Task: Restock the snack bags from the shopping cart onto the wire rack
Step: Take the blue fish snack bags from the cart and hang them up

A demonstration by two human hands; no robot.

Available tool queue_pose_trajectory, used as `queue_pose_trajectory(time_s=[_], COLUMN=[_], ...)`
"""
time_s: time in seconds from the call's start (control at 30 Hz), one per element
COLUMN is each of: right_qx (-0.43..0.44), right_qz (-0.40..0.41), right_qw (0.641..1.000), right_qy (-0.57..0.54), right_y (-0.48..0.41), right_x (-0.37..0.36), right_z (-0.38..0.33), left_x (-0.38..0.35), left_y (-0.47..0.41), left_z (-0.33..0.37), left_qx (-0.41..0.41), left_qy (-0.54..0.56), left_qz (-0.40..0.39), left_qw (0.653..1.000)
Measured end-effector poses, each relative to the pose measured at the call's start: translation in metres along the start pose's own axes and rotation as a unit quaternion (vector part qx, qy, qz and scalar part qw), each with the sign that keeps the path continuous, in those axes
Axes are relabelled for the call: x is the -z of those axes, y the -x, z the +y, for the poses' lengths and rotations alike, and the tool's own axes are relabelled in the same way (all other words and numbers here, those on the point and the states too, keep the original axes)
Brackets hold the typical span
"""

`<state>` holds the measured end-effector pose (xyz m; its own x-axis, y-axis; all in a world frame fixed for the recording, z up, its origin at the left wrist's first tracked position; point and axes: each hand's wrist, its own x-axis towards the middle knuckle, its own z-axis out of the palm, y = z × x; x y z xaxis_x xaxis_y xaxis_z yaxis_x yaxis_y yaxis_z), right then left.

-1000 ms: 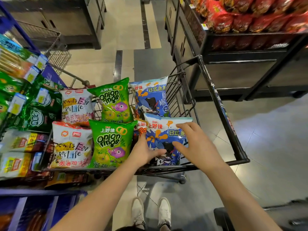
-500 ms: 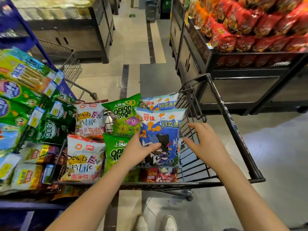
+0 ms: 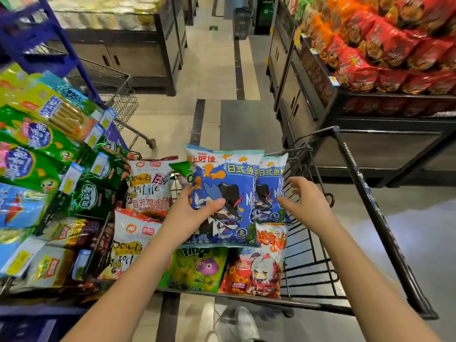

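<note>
My left hand (image 3: 188,215) grips a blue snack bag (image 3: 224,188) by its lower left edge and holds it raised above the shopping cart (image 3: 365,193). My right hand (image 3: 304,203) hovers with spread fingers just right of a second blue bag (image 3: 271,191) that stands in the cart behind the first. Below lie a green onion-rings bag (image 3: 197,267) and a red bag (image 3: 254,270). Two white bags (image 3: 148,186) stand at the cart's left side. The wire rack (image 3: 51,154) on the left holds several green, yellow and blue packs.
A dark display shelf (image 3: 370,104) heaped with red snack bags stands close on the right. Another cart (image 3: 123,104) sits behind the rack. The aisle floor (image 3: 214,70) runs ahead between dark cabinets. My shoes (image 3: 244,324) show under the cart.
My left hand has lifted the blue bag out of the cart and higher. My right hand has let go of it and moved off to the right. The view has tilted upward.
</note>
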<state>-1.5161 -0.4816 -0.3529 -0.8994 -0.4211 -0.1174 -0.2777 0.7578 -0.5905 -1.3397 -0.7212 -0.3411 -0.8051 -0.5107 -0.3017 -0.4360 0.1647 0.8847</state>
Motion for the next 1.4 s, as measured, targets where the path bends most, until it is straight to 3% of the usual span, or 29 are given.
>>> queue_pose_trajectory(time_s=[0.2, 0.5, 0.67, 1.0, 1.17, 1.4], right_qx=[-0.079, -0.121, -0.099, -0.094, -0.06, 0.008], right_qz=[-0.065, -0.18, -0.2, -0.12, -0.159, -0.215], right_qw=[0.991, 0.964, 0.961, 0.947, 0.923, 0.904], right_qy=[-0.087, -0.153, -0.166, -0.282, -0.345, -0.369], right_y=[-0.048, -0.093, -0.106, -0.09, -0.089, -0.093], right_x=[-0.026, -0.048, -0.064, -0.035, -0.001, 0.014], right_z=[0.02, 0.042, 0.058, 0.036, 0.007, -0.054], left_x=[0.005, 0.002, 0.002, 0.007, 0.027, 0.064], left_y=[-0.01, -0.019, -0.019, -0.019, -0.013, 0.014], left_z=[0.0, 0.013, 0.014, 0.012, 0.013, 0.007], left_qx=[0.053, 0.094, 0.105, 0.078, 0.057, 0.065], left_qy=[0.056, 0.089, 0.096, 0.146, 0.146, 0.172], left_qz=[0.04, 0.112, 0.113, 0.132, 0.113, 0.158], left_qw=[0.996, 0.985, 0.983, 0.977, 0.981, 0.97])
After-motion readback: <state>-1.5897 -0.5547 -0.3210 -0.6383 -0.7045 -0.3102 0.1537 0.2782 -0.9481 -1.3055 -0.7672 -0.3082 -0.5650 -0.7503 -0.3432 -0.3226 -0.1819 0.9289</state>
